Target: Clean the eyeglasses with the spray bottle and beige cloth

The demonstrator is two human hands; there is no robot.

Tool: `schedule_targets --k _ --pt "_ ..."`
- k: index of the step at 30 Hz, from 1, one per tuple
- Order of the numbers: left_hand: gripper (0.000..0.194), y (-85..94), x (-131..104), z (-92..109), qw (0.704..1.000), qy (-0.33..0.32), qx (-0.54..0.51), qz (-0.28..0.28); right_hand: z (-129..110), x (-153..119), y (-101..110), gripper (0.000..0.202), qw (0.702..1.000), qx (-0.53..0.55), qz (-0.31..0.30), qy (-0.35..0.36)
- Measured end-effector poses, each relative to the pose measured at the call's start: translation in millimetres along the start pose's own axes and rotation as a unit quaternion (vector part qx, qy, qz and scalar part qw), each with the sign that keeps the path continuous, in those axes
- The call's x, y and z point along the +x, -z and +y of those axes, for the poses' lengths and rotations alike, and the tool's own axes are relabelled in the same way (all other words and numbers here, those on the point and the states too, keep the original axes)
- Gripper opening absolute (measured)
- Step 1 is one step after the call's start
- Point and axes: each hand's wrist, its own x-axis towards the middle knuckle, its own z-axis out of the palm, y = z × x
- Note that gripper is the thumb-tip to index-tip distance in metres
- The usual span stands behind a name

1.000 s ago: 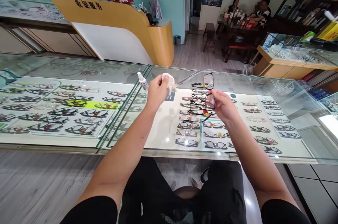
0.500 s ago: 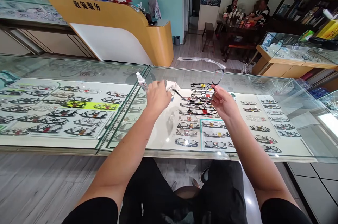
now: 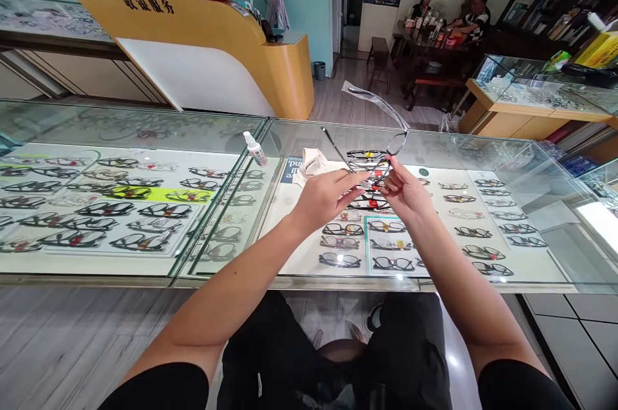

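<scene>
Both of my hands are on one pair of glasses [image 3: 396, 141] above the glass counter. My right hand [image 3: 406, 190] pinches the frame near its middle. From the left, my left hand [image 3: 324, 199] closes its fingers on the near part of the same frame. One temple, in a clear plastic sleeve [image 3: 374, 98], points up and away; the dark other temple [image 3: 335, 147] sticks up at the left. A pale cloth [image 3: 311, 164] lies on the counter beyond my left hand, and a white spray bottle [image 3: 254, 148] stands to its left.
Rows of glasses [image 3: 340, 260] lie inside the glass display counter [image 3: 299, 282]. Across the floor are a yellow-and-white service desk [image 3: 287, 75] and another display case [image 3: 502, 117]. Two people [image 3: 476, 17] sit at a far table at the back right.
My left hand has left the cloth and moved right and nearer, onto the glasses. The glasses have turned, with the sleeved temple now raised higher.
</scene>
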Motion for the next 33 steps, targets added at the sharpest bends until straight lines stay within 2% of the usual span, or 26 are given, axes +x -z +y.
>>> schedule_targets --k 8,11,14,18,20,23,26,33 --pt "0.029 5.0 0 1 0.995 0.049 -0.077 0.041 3 -8 -11 0.058 0.999 -0.005 -0.004 -0.034" --pt "0.030 10.7 2 3 0.991 0.073 -0.098 0.063 3 -8 -11 0.051 0.999 -0.043 0.007 0.005" --pt "0.034 18.6 6 2 0.974 0.118 -0.173 0.081 -1 -6 -4 0.038 0.991 -0.099 0.045 0.080" --pt "0.045 30.6 13 -1 0.921 0.178 -0.334 0.095 -13 -2 7 0.024 0.961 -0.172 0.103 0.189" --pt "0.049 35.7 15 -2 0.887 0.200 -0.404 0.100 -19 -2 9 0.030 0.952 -0.193 0.087 0.221" --pt "0.053 41.4 17 -2 0.831 0.239 -0.491 0.103 -21 -4 8 0.033 0.950 -0.207 0.019 0.233" --pt "0.054 44.9 17 -2 0.792 0.268 -0.540 0.097 -19 -5 5 0.031 0.943 -0.220 -0.012 0.250" --pt "0.053 45.3 17 -8 0.726 0.308 -0.610 0.073 -18 -10 7 0.020 0.896 -0.268 0.049 0.351"
